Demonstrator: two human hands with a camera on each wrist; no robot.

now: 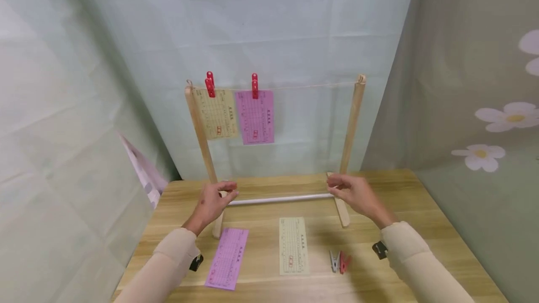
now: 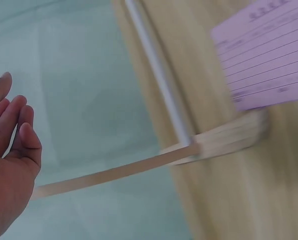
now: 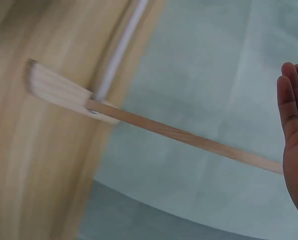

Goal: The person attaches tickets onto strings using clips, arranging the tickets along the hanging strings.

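Observation:
My left hand (image 1: 214, 200) hovers near the foot of the left wooden post (image 1: 201, 134), its fingers loosely bent and holding nothing. By the right post (image 1: 353, 127), my right hand (image 1: 355, 195) is also empty; its fingers look fairly straight in the right wrist view. Between the posts runs a thin string (image 1: 303, 87). Red clothespins (image 1: 254, 86) clip a yellow printed slip (image 1: 216, 116) and a purple printed slip (image 1: 256, 118) to it, side by side at the left. On the table lie another purple slip (image 1: 227, 258) and another yellow slip (image 1: 293, 247).
A grey clothespin (image 1: 334, 262) and a red clothespin (image 1: 344, 262) lie together at the right front of the wooden table (image 1: 404, 256). A white rod (image 1: 280, 199) joins the stand's feet low down. Pale cloth (image 1: 294, 13) hangs behind, with flowered cloth (image 1: 463, 106) at the right.

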